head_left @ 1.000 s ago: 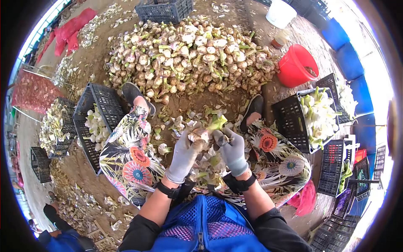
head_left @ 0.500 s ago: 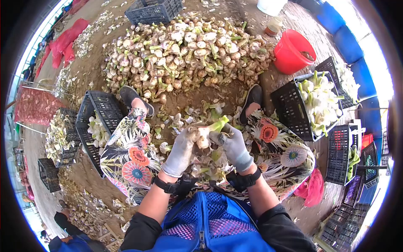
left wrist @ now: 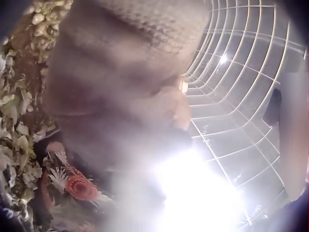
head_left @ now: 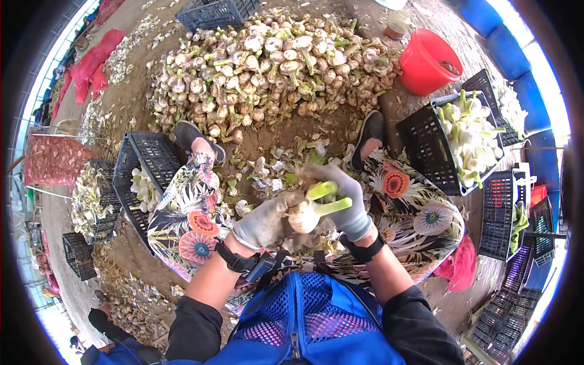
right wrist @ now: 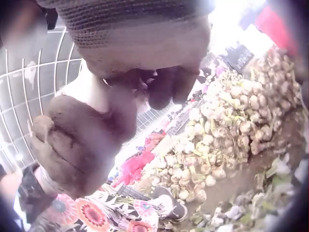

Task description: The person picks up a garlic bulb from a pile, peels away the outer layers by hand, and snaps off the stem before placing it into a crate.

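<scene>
In the head view, my gloved left hand [head_left: 263,224] grips a pale garlic bulb [head_left: 303,219] over my lap. Its thick green stalk [head_left: 334,207] splits into two cut ends pointing right. My gloved right hand [head_left: 348,198] is at the stalk, fingers curled around its far side and blurred. The right wrist view has the right hand [right wrist: 140,46] close above the left hand [right wrist: 79,140], its fingers bent at the garlic. Up close in the left wrist view, the left hand [left wrist: 120,72] hides the bulb.
A large heap of garlic [head_left: 274,73] lies ahead of my feet. Peelings [head_left: 267,173] litter the ground between them. Black crates of garlic stand at left [head_left: 146,155] and right [head_left: 429,146]. A red bucket [head_left: 426,64] is by the heap's right end.
The garlic bulb has turned so its stalk points right, and its two ends now show apart. My right hand has moved up and over behind the stalk; the left hand has dropped slightly.
</scene>
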Demonstrator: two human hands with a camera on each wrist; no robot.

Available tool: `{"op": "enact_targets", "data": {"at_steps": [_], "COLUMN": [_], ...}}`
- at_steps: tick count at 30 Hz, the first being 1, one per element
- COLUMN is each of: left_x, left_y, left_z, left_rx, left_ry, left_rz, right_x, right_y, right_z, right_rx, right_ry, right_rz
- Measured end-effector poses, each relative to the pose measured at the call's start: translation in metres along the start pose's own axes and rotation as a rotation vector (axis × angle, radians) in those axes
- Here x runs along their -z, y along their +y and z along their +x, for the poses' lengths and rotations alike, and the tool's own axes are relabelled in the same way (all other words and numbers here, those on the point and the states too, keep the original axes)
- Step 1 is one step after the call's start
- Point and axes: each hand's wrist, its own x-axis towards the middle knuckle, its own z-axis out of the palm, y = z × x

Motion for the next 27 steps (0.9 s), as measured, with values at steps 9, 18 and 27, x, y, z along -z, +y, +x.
{"op": "enact_targets", "data": {"at_steps": [9, 18, 27], "left_x": [0.019, -0.011, 0.001], "left_y": [-0.027, 0.004, -0.023], "left_z": [0.033, -0.032, 0.02], "left_rx": [-0.483, -0.901, -0.819], "left_ry": [0.171, 0.69, 0.414], "left_rz": [0.122, 0.853, 1.598], "right_x": [-0.004, 0.035, 0.009], "right_y": [0.011, 0.058, 0.028], "right_z": [-0.027, -0.029, -0.025], "right_rx": [-0.439, -0.631, -0.473], "right_ry": [0.139, 0.631, 0.306], "right_rz": [0.662, 1.1, 1.102]}}
